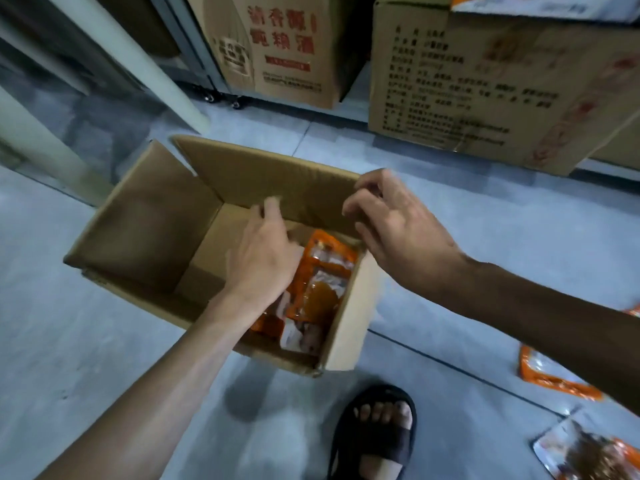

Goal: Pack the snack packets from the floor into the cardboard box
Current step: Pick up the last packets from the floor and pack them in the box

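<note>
An open cardboard box [152, 216] stands on the grey floor. Orange snack packets [318, 289] lie stacked in its right half. My left hand [263, 258] reaches into the box, fingers spread, resting over the packets with nothing gripped. My right hand [398, 226] hovers above the box's far right corner, fingers loosely curled and apart, holding nothing. More packets lie on the floor at the right: an orange one [550, 375] partly behind my right forearm, and another [588, 452] at the bottom right corner.
Two large printed cartons [277, 46] [485, 81] stand along the back. White poles [145, 64] slant at the left. My foot in a black sandal [377, 434] is just in front of the box.
</note>
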{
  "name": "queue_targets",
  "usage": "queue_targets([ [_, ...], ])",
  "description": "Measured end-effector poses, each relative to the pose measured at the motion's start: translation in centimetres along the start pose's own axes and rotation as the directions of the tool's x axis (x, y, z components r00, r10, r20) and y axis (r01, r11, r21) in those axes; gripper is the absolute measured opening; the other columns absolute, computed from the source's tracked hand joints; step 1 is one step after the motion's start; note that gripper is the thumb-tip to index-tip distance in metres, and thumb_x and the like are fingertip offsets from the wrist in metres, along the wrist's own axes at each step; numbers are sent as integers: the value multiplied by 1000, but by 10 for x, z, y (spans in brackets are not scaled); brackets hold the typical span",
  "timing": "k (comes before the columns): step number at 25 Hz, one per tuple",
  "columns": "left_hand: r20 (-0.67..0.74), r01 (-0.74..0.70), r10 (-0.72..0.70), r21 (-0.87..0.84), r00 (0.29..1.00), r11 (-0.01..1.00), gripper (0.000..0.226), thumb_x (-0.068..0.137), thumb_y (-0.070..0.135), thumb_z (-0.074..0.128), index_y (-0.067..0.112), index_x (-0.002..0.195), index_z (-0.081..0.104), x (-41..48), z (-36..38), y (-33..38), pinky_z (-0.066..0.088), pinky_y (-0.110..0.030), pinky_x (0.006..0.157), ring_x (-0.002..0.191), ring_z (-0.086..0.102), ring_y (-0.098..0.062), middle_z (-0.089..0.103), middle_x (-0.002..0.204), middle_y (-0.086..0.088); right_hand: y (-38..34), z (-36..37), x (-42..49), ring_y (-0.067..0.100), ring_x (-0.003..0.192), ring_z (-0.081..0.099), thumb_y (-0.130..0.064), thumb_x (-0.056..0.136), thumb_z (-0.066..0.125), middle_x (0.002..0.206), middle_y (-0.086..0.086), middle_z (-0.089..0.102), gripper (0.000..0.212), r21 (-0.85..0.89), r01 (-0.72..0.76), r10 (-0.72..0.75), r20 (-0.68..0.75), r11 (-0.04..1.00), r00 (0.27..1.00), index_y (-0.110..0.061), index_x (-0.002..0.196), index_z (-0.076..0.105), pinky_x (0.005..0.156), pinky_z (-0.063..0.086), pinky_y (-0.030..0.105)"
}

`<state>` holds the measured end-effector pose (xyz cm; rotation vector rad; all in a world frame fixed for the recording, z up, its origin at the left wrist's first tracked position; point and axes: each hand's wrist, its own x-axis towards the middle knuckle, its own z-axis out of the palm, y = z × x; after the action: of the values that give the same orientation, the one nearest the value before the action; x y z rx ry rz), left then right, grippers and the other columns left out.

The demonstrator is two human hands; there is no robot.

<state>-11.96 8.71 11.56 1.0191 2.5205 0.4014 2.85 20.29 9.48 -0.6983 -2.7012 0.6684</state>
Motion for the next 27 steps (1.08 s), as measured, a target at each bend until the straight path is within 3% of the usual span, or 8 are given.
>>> queue_targets([
  [5, -89, -406, 397, -263, 913, 875, 39, 96, 17, 57, 23, 134, 50, -39, 27, 109, 48, -37, 98, 118, 55, -15, 57, 134, 3, 68, -49, -89, 28, 97, 60, -1, 86, 60, 112, 10, 53, 26, 44, -263, 265, -63, 964, 962, -11, 109, 62, 83, 50, 40],
  [8, 17, -486, 528, -367, 849, 793, 34, 89, 14, 62, 20, 122, 56, -63, 67, 157, 52, -42, 87, 100, 63, -17, 63, 120, 5, 105, -73, -179, 31, 88, 65, -5, 83, 67, 108, 10, 56, 26, -14, -413, 413, 66, 911, 908, -14, 107, 62, 77, 53, 47],
  [11, 183, -501, 594, -379, 784, 778, 31, 83, 16, 65, 21, 113, 58, -82, 117, 195, 53, -43, 84, 92, 65, -20, 65, 110, 7, 133, -88, -279, 29, 101, 64, -26, 82, 72, 118, 4, 54, 39, -185, -547, 577, 247, 816, 778, -22, 117, 55, 80, 53, 43],
  [15, 493, -417, 453, -189, 743, 889, 35, 82, 25, 72, 21, 113, 57, -95, 188, 221, 50, -38, 90, 103, 63, -24, 64, 119, -2, 144, -61, -367, 21, 126, 50, -55, 80, 66, 141, 0, 46, 73, -288, -700, 752, 350, 654, 558, -24, 140, 39, 99, 45, 33],
  [18, 579, -289, 245, -17, 778, 957, 56, 77, 41, 77, 19, 121, 49, -94, 238, 221, 49, -37, 88, 108, 60, -27, 62, 120, -6, 144, -16, -385, 27, 128, 47, -63, 71, 68, 140, 8, 48, 90, -345, -693, 773, 343, 633, 534, -16, 142, 41, 106, 40, 39],
  [22, 442, -17, 6, 22, 897, 1000, 91, 66, 52, 83, 16, 134, 35, -100, 300, 232, 50, -45, 95, 117, 57, -35, 57, 129, -14, 150, 7, -394, 29, 96, 63, -53, 53, 85, 107, 9, 65, 80, -344, -715, 793, 292, 608, 534, -10, 117, 60, 84, 52, 42],
  [25, 281, 25, -55, 109, 958, 994, 103, 64, 47, 88, 12, 141, 30, -109, 328, 241, 45, -46, 99, 127, 46, -38, 46, 139, -21, 150, 9, -389, 26, 104, 61, -37, 77, 71, 111, 5, 64, 50, -224, -712, 745, 262, 665, 613, -15, 120, 56, 96, 44, 39],
  [27, 207, 43, -69, 127, 976, 991, 106, 61, 42, 91, 9, 142, 30, -114, 339, 242, 42, -47, 101, 128, 45, -39, 45, 140, -23, 149, 3, -391, 20, 91, 66, -34, 82, 65, 98, 0, 68, 29, -61, -732, 721, 246, 678, 648, -20, 107, 62, 89, 50, 33],
])
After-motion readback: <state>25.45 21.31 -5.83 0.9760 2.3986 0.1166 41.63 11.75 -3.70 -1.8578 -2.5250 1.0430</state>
